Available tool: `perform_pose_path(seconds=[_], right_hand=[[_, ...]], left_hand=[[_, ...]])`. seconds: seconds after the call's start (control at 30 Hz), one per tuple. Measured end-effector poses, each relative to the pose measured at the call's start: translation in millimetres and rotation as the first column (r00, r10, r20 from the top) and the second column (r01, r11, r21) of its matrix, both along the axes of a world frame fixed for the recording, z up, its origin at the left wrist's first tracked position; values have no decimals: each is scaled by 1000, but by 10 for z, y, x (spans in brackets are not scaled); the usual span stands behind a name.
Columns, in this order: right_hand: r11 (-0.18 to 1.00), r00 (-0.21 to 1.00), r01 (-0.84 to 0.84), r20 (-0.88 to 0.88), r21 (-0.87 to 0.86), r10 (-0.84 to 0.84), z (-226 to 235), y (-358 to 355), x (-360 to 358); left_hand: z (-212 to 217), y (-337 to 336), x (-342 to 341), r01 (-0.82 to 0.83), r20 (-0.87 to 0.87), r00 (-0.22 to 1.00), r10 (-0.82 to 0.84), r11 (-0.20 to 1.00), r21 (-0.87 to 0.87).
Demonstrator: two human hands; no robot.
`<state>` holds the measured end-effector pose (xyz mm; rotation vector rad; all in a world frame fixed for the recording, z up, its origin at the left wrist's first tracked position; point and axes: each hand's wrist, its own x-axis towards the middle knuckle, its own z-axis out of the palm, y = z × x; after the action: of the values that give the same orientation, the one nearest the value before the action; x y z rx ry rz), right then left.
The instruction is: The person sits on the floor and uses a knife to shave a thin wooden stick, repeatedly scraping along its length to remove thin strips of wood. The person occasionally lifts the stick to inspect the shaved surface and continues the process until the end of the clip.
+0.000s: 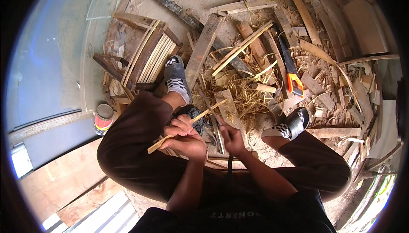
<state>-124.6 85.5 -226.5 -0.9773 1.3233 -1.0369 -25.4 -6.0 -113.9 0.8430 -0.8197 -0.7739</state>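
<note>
My left hand [184, 136] is closed around a thin bamboo strip [158, 144], which slants up to the right past my fist. In my right hand [232, 140] is a knife, its handle hidden in the fist. The long narrow knife blade [206, 99] points up and to the left and crosses the strip near its far end. Whether the edge bites into the wood cannot be made out. Below both hands lie a black crumpled bag [194, 113] and a flat board [228, 105].
Curly shavings [251, 96] heap up ahead. A handsaw with an orange handle [295, 84] lies to their right among offcuts. Left of my foot stands a wooden crate [138, 56] with several pale strips on it. A paint can [104, 117] sits by my left knee.
</note>
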Motion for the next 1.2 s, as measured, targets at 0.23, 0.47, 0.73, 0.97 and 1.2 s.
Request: perform_pose_path(seconds=[0.23, 0.47, 0.73, 0.97, 1.2], right_hand=[[993, 987, -62, -144, 97, 76, 200, -76, 7], [986, 988, 67, -147, 150, -45, -38, 29, -50], [978, 987, 17, -151, -207, -50, 331, -53, 31], [991, 927, 10, -374, 132, 41, -219, 95, -181], [984, 977, 27, -204, -174, -63, 122, 15, -2]], left_hand=[[-10, -58, 195, -24, -82, 996, 27, 999, 32], [-18, 27, -10, 67, 13, 998, -67, 997, -37], [-33, 52, -3, 97, 23, 995, -95, 992, -77], [13, 77, -77, 89, 102, 991, -88, 996, -5], [36, 57, -47, 103, -7, 995, -102, 995, 2]])
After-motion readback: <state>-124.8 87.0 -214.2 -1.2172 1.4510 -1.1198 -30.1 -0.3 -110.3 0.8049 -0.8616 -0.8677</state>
